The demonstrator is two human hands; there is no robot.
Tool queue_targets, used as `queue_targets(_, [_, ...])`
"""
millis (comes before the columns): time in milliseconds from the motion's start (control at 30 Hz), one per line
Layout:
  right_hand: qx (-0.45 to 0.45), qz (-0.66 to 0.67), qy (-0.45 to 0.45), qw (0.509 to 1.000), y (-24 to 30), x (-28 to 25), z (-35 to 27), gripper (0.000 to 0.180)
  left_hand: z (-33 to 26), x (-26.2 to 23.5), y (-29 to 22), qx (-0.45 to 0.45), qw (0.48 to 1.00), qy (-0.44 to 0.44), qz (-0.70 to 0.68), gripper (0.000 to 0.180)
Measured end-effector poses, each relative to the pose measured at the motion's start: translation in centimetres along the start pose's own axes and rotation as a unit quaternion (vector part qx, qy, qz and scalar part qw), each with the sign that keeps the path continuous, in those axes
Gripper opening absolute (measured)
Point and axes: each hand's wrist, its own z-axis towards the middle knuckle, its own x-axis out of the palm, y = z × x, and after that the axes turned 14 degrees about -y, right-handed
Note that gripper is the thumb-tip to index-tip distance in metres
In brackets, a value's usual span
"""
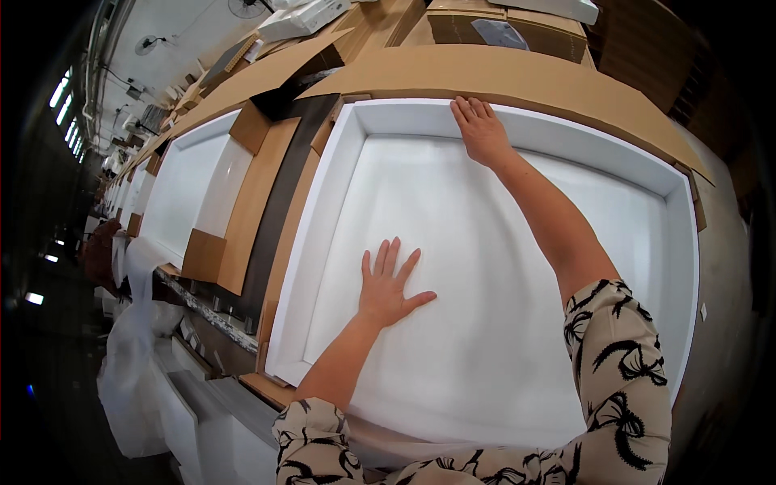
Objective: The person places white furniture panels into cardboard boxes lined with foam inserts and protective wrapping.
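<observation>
A big white foam tray (319,218) with a raised rim lies in an open cardboard box (517,77). A thin white sheet (485,323) covers the tray's inside. My left hand (388,283) lies flat on that sheet with fingers spread, near the tray's left side. My right hand (482,129) reaches across to the far rim of the tray and rests on it, fingers stretched out together. Neither hand holds anything.
To the left stands a second open box (250,202) with a white tray (190,186) and cardboard inserts. More boxes run on in a row at the far left. Stacked cardboard (501,28) lies behind. White wrapping film (133,356) hangs at the lower left.
</observation>
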Motion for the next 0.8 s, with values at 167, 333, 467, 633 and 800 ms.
queue_targets(167, [0.001, 0.025, 0.300, 0.953, -1.4, -3.5, 3.9, 0.056, 0.7, -0.9, -0.8, -0.017, 0.997, 0.074, 0.022, 0.080])
queue_targets(333, [0.026, 0.158, 0.097, 0.982, 2.8, -8.9, -0.6, 0.053, 2.1, -4.9, -2.4, -0.064, 0.993, 0.099, 0.032, 0.075])
queue_targets(467, [-0.066, 0.237, 0.300, 0.922, 10.4, -16.7, -9.8, 0.048, -2.7, -13.3, -2.7, -0.156, 0.967, 0.169, -0.104, 0.065])
queue_targets(633, [0.000, 0.183, 0.275, 0.944, 10.7, -15.1, -14.2, 0.052, -13.9, -21.1, -6.1, -0.180, 0.951, -0.150, -0.200, 0.038])
queue_targets(800, [-0.037, 0.149, 0.316, 0.936, 8.9, -13.0, -10.4, 0.049, -31.0, -19.5, -9.8, -0.497, 0.738, -0.413, -0.194, 0.019])
